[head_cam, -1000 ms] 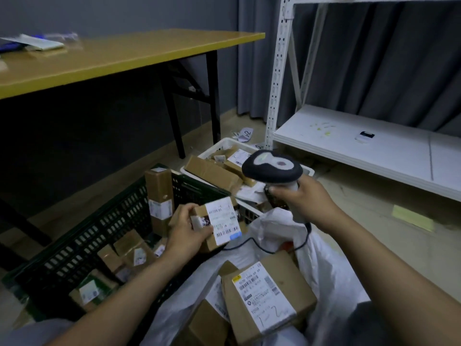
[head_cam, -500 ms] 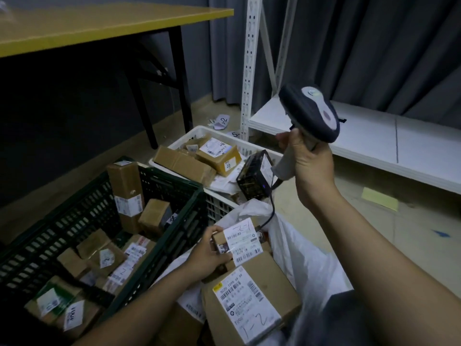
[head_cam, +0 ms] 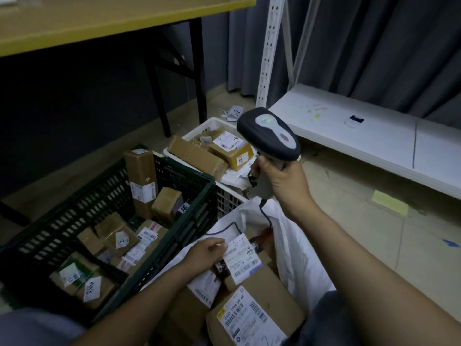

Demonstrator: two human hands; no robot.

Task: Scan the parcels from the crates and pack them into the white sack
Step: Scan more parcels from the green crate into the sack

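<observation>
A small labelled parcel [head_cam: 241, 259] lies in the mouth of the white sack [head_cam: 295, 245], its edge pinched by the left hand [head_cam: 204, 253]. The right hand [head_cam: 283, 182] grips a scanner [head_cam: 269, 133] held above the sack, beside the green crate [head_cam: 62, 228] and the white crate [head_cam: 225, 199].

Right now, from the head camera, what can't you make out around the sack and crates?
- Head view: how full the white sack is; the parcels on top hide its depth.
- Head view: print on the small parcel in the left hand; blurred.
- Head view: part of the white crate; the scanner and right hand cover it.
</observation>
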